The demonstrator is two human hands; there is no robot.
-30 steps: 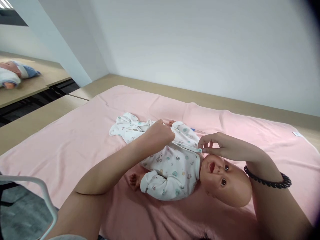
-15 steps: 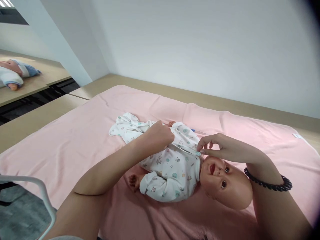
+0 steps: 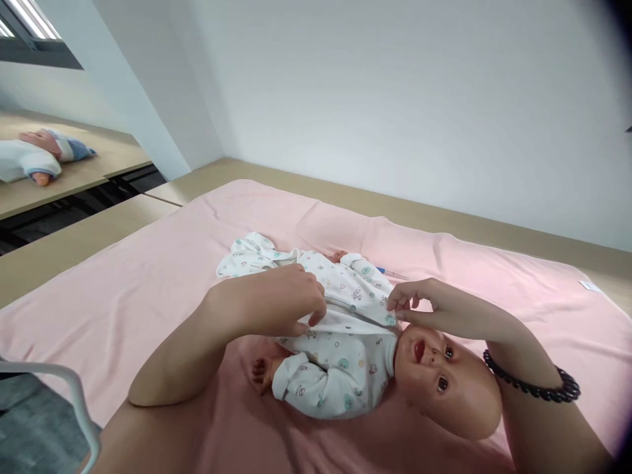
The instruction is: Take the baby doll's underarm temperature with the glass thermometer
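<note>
A baby doll [image 3: 451, 382] lies on its back, head to the right, in a white printed romper [image 3: 340, 368] whose front opening runs along the chest. My left hand [image 3: 276, 299] is over the doll's belly, its thumb and fingers closed on the near edge of the romper's opening. At the collar, my right hand [image 3: 427, 301] pinches the romper's far front edge beside the doll's chin. The romper's lower part lies flat to the left, partly hidden by my left hand. One doll hand [image 3: 264, 374] shows at the near cuff.
A pink blanket [image 3: 158, 263] covers much of the wooden table [image 3: 99, 247]. Behind the doll lies a thin clear stick with a blue end [image 3: 392, 272]. Another dressed doll [image 3: 34, 158] is on a table at the far left. A white curved rail [image 3: 74, 388] stands at lower left.
My left hand has moved left and nearer to me, from the middle of the opening to its near edge. My right hand stays at the collar. The view has tilted slightly upward.
</note>
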